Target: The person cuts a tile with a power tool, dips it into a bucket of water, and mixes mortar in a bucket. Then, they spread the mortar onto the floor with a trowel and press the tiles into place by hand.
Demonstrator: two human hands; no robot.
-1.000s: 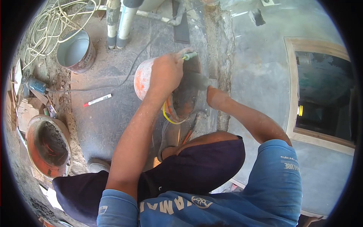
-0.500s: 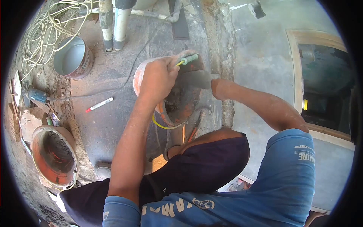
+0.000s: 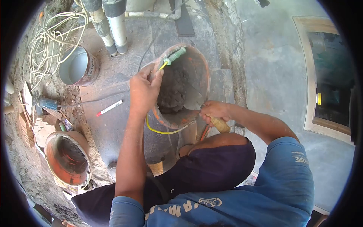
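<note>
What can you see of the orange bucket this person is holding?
The orange bucket looks like worn plastic, smeared with grey cement. It is tipped so its round mouth faces the camera, with a lump of grey mortar inside. The left hand grips its rim beside a green-gripped yellow wire handle. The right hand holds a trowel whose blade reaches inside.

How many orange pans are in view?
2. One pan is gripped at centre by the left hand; the other pan sits at lower left. None looks hidden.
</note>
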